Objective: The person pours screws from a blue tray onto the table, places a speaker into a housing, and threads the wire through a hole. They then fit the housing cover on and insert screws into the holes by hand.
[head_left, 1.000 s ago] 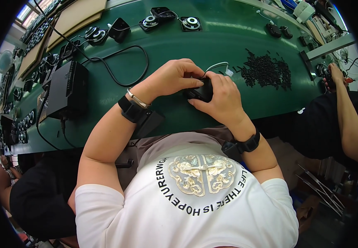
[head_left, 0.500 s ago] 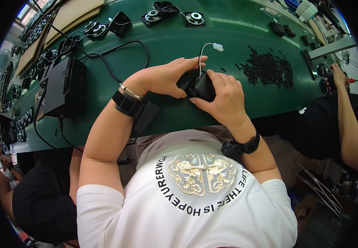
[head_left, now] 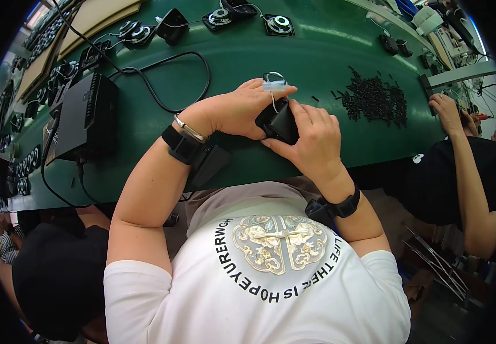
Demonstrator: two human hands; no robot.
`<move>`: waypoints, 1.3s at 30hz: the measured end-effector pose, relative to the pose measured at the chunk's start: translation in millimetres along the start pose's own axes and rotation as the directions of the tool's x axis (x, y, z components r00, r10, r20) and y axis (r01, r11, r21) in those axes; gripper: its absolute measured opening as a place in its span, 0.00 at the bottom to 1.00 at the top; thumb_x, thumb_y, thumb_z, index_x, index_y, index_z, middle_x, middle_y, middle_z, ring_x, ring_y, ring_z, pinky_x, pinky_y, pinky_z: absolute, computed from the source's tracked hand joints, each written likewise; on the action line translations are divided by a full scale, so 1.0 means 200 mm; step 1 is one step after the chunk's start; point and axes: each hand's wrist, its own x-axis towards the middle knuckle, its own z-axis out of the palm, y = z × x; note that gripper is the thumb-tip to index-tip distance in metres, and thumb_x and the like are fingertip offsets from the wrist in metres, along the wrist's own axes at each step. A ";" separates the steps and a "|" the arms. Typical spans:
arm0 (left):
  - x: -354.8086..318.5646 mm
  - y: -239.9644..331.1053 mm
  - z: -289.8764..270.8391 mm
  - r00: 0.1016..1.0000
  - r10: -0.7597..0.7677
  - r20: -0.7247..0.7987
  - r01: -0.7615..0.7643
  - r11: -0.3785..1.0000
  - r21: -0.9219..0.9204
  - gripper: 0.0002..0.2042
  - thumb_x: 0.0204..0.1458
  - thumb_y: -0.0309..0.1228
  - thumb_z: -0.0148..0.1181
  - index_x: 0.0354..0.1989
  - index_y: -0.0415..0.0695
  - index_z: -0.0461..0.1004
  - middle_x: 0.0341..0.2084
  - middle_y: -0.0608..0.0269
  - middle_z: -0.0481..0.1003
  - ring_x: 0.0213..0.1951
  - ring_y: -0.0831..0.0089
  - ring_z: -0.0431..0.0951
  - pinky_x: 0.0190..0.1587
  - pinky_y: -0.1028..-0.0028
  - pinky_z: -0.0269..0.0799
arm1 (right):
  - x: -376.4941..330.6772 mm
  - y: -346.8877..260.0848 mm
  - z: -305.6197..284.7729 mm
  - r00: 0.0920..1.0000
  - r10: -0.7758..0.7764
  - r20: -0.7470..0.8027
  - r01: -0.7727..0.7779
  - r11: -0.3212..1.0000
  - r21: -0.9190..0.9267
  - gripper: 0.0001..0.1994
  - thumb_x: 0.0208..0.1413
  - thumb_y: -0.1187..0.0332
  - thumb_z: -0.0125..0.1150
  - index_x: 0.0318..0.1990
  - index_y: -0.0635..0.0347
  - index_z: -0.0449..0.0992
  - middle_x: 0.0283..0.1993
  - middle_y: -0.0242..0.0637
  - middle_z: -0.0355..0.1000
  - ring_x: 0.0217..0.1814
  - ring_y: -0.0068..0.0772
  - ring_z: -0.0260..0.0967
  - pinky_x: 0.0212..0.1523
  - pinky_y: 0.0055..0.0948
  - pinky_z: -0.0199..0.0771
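Both hands are closed around a small black speaker housing [head_left: 283, 125] above the green bench. My left hand [head_left: 242, 110] grips its left side, thumb on the near side and fingers beyond it. On the right side, my right hand [head_left: 318, 133] presses it with the thumb at the near edge and fingers along the top. From the housing's far end rises a thin cable with a white plug [head_left: 274, 86], which loops over the left fingers. The housing's underside is hidden.
Black screws [head_left: 377, 98] lie piled to the right. Several speaker drivers [head_left: 278, 24] line the far side. A black power box [head_left: 80, 117] with cables stands left. A black cable [head_left: 205, 80] loops across the bench. Co-workers sit either side; one's hand [head_left: 447, 112] shows at right.
The white plug has swung left and toward me, over my left fingers. Both hands still hold the housing, barely shifted. The right-hand co-worker's arm has moved.
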 end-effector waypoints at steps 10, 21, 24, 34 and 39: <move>-0.05 0.08 -0.05 0.993 -0.104 -0.058 0.106 0.994 0.029 0.31 0.37 0.28 0.71 0.55 0.43 0.70 0.54 0.54 0.70 0.57 0.57 0.68 0.59 0.66 0.65 | -0.03 0.03 0.05 0.996 -0.034 -0.084 0.034 0.999 0.010 0.35 0.34 0.49 0.76 0.48 0.64 0.75 0.44 0.40 0.73 0.44 0.43 0.68 0.44 0.39 0.67; -0.21 0.30 0.27 0.885 -0.078 -0.460 0.203 0.952 0.230 0.18 0.45 0.33 0.69 0.48 0.54 0.78 0.44 0.55 0.75 0.47 0.56 0.73 0.50 0.61 0.69 | -0.09 0.02 -0.07 0.998 -0.047 0.031 0.043 0.990 0.131 0.39 0.36 0.59 0.77 0.58 0.67 0.68 0.50 0.44 0.71 0.45 0.41 0.70 0.50 0.38 0.70; -0.22 0.30 0.26 0.882 -0.037 -0.471 0.188 0.942 0.279 0.20 0.43 0.34 0.70 0.48 0.55 0.78 0.44 0.53 0.75 0.47 0.54 0.73 0.50 0.60 0.69 | -0.07 0.16 -0.17 0.911 -0.098 0.401 -0.216 0.714 0.666 0.36 0.42 0.68 0.73 0.61 0.69 0.65 0.54 0.46 0.69 0.45 0.35 0.72 0.48 0.33 0.73; -0.17 0.34 0.34 0.820 -0.112 -0.561 0.262 0.945 0.195 0.25 0.34 0.30 0.73 0.47 0.52 0.78 0.50 0.44 0.71 0.50 0.47 0.71 0.55 0.55 0.66 | -0.01 0.37 -0.13 0.903 0.048 0.427 -0.349 0.665 0.661 0.25 0.50 0.74 0.64 0.58 0.67 0.68 0.43 0.43 0.74 0.37 0.30 0.73 0.43 0.27 0.74; -0.17 0.34 0.34 0.829 -0.103 -0.550 0.246 0.950 0.193 0.25 0.34 0.28 0.72 0.47 0.52 0.78 0.51 0.44 0.70 0.52 0.47 0.69 0.56 0.55 0.64 | 0.14 0.49 -0.07 0.964 0.086 0.251 -0.158 0.947 0.280 0.10 0.54 0.73 0.60 0.44 0.65 0.75 0.36 0.42 0.75 0.33 0.32 0.73 0.39 0.28 0.74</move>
